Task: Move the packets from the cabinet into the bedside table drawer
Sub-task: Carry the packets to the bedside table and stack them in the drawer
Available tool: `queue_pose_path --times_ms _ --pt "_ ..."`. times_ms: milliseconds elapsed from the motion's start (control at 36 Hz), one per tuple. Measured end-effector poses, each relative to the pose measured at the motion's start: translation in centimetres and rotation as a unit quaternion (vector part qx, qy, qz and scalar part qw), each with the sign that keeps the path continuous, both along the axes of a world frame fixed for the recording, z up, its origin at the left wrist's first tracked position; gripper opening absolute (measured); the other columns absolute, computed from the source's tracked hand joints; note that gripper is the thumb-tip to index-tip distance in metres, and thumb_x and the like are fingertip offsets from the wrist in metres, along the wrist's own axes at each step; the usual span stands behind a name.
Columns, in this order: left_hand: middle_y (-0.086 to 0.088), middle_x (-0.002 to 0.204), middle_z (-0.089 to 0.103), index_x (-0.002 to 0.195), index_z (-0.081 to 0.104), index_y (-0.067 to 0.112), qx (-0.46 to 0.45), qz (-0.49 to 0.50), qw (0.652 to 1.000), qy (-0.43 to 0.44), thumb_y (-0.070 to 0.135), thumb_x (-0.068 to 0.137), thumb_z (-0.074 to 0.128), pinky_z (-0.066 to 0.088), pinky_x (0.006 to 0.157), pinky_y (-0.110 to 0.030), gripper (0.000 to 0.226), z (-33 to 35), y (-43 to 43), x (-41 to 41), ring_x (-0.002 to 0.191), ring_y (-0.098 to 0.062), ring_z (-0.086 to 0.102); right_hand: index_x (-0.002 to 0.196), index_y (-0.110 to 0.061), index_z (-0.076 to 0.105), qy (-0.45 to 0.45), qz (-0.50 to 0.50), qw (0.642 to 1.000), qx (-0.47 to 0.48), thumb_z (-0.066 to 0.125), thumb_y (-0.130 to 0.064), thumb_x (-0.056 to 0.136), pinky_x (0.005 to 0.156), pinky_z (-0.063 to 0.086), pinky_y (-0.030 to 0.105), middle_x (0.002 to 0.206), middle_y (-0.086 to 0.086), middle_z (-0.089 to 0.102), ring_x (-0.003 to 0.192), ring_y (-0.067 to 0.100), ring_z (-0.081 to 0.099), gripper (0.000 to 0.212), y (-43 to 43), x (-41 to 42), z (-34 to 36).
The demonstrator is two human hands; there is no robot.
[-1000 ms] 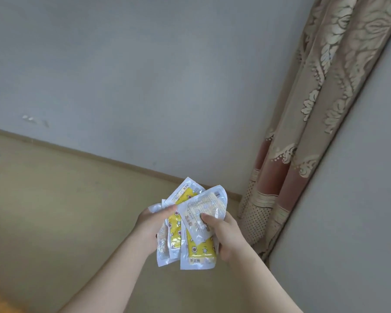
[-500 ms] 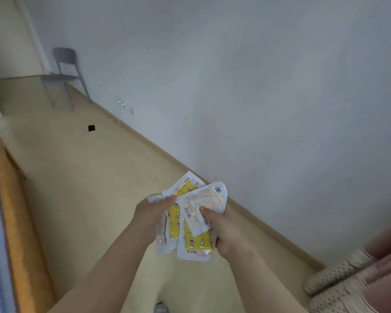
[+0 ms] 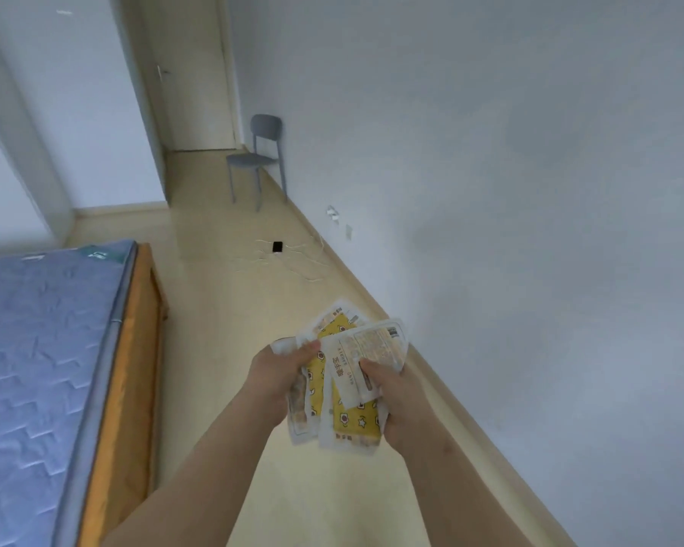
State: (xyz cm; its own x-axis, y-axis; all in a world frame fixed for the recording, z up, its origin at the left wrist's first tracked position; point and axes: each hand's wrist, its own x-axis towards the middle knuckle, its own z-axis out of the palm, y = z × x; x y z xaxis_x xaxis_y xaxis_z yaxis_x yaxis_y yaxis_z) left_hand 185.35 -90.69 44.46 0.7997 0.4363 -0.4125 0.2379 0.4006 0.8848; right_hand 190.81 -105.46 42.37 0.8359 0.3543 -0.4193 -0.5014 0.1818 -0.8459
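Both hands hold a fanned bunch of packets (image 3: 346, 379) in front of me, above the floor. The packets are white plastic with yellow printed fronts; one shows its white back with text. My left hand (image 3: 279, 375) pinches the bunch from the left, thumb on top. My right hand (image 3: 393, 400) grips it from the right, thumb across the back-facing packet. Neither the cabinet nor the bedside table is in view.
A bed with a blue quilted mattress (image 3: 36, 369) and orange wooden frame (image 3: 135, 373) fills the left. A grey chair (image 3: 259, 159) stands against the right wall near a door (image 3: 190, 73). A small black object (image 3: 277, 246) and white cables lie on the pale floor.
My view has swung left, from the curtain corner to the bed, chair and door. Both hands keep the same hold on the packets.
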Motion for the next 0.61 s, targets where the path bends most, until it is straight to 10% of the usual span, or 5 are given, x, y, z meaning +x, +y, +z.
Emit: queue_pose_path --times_ms 444,611 --pt "-0.014 0.07 0.072 0.085 0.062 0.001 0.018 0.129 0.991 0.032 0.008 0.086 0.064 0.056 0.071 -0.043 0.007 -0.8 19.9 21.7 0.058 -0.026 0.069 0.109 -0.007 0.061 -0.015 0.139 0.99 -0.025 0.06 -0.003 0.085 0.081 0.056 0.05 0.101 0.017 0.07 0.091 0.033 0.069 0.024 22.3 24.8 -0.4" --pt "-0.024 0.098 0.069 0.108 0.059 -0.002 -0.037 0.192 0.98 0.036 0.01 0.085 0.067 0.053 0.085 -0.054 0.028 -1.0 28.0 28.6 0.092 -0.04 0.067 0.108 -0.006 0.061 -0.028 0.191 0.979 -0.058 0.061 -0.005 0.082 0.082 0.055 0.051 0.101 0.018 0.069 0.091 0.033 0.068 0.025 31.5 33.0 -0.1"
